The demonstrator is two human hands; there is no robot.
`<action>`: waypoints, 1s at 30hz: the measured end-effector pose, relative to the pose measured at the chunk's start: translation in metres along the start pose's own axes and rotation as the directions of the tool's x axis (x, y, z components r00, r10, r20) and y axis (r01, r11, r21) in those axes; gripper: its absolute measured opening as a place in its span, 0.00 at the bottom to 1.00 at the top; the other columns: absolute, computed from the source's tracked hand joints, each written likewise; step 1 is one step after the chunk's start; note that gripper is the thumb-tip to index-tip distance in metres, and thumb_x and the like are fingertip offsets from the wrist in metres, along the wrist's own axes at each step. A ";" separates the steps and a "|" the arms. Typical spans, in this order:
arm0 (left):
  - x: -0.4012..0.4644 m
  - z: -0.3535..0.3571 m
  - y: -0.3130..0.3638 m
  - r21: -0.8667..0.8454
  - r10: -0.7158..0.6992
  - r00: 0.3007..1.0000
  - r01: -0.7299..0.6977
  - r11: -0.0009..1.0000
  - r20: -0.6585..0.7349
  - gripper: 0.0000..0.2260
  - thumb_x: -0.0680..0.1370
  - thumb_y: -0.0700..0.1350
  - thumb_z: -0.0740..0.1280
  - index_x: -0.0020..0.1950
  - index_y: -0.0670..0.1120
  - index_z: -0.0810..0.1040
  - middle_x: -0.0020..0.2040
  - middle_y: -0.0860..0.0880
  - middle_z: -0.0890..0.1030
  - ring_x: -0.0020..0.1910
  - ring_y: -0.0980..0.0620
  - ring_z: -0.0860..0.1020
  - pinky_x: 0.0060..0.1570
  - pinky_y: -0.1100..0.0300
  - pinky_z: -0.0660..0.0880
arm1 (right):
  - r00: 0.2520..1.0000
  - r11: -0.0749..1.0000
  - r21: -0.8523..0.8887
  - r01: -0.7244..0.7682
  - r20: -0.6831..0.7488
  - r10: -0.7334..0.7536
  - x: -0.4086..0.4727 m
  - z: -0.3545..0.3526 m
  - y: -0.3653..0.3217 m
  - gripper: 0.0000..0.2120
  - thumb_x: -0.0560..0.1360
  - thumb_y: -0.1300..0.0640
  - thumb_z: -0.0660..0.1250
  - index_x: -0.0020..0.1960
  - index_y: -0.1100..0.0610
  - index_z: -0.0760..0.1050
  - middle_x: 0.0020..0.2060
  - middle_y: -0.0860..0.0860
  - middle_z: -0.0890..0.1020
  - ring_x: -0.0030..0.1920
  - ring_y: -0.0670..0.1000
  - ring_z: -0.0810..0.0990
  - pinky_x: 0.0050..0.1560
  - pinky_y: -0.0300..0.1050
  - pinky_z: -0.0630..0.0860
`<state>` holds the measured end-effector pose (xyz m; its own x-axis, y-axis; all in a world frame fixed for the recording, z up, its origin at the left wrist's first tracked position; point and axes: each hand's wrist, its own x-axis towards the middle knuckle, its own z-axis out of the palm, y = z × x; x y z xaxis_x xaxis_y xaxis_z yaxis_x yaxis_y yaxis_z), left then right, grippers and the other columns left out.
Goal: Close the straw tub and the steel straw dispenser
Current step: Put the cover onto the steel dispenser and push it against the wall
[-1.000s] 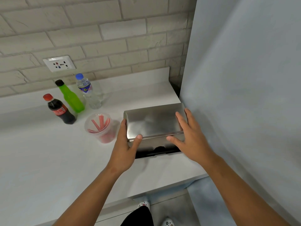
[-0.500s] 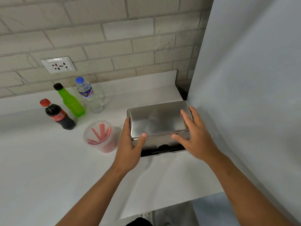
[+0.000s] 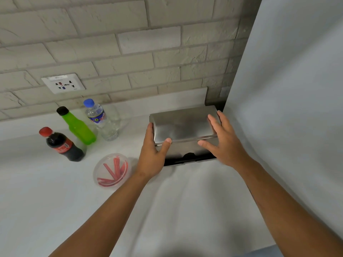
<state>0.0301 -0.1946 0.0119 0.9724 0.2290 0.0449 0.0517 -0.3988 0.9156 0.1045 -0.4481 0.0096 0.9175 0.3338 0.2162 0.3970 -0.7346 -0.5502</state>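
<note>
The steel straw dispenser (image 3: 182, 127) stands on the white counter against the grey panel on the right, its curved lid down and a dark slot along its front base. My left hand (image 3: 153, 154) grips its left end, thumb on the lid's front lip. My right hand (image 3: 223, 140) spans the right end, fingers spread on the lid and thumb at the front. The clear round straw tub (image 3: 112, 170) with red straws sits left of my left wrist; I cannot tell whether a lid is on it.
Three bottles stand at the back left: a cola bottle (image 3: 62, 144), a green bottle (image 3: 78, 127) and a water bottle (image 3: 102, 120). A wall socket (image 3: 63, 83) is on the brick wall. The tall grey panel (image 3: 287, 108) borders the counter on the right.
Both hands stay on the dispenser's ends. My view has tilted up and drawn closer to the wall, and the right fingers have spread a little.
</note>
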 end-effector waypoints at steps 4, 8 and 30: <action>0.027 0.001 0.004 -0.002 0.014 1.000 -0.014 1.000 0.017 0.36 0.84 0.52 0.67 0.86 0.49 0.49 0.84 0.59 0.54 0.80 0.64 0.54 0.76 0.71 0.54 | 1.000 1.000 0.008 -0.007 0.002 0.006 0.026 0.002 0.009 0.42 0.77 0.38 0.69 0.83 0.45 0.52 0.84 0.48 0.49 0.82 0.55 0.54 0.71 0.47 0.59; 0.053 0.003 0.003 0.001 0.020 1.000 -0.020 1.000 0.020 0.37 0.84 0.53 0.67 0.86 0.49 0.49 0.86 0.53 0.55 0.81 0.61 0.54 0.81 0.58 0.55 | 1.000 1.000 0.015 -0.009 0.001 0.009 0.052 0.003 0.016 0.42 0.76 0.38 0.70 0.83 0.46 0.54 0.84 0.49 0.49 0.82 0.55 0.54 0.73 0.47 0.58; 0.130 0.010 0.012 0.023 -0.014 1.000 0.014 1.000 0.002 0.37 0.83 0.54 0.66 0.86 0.50 0.49 0.85 0.52 0.59 0.83 0.51 0.59 0.81 0.48 0.58 | 0.994 0.998 0.014 -0.058 0.094 0.057 0.141 0.004 0.039 0.43 0.76 0.38 0.71 0.83 0.45 0.52 0.84 0.49 0.48 0.82 0.57 0.55 0.78 0.56 0.60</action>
<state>0.1593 -0.1781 0.0244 0.9721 0.2327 0.0307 0.0708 -0.4156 0.9068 0.2494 -0.4271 0.0156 0.9321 0.3459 0.1077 0.3425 -0.7445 -0.5731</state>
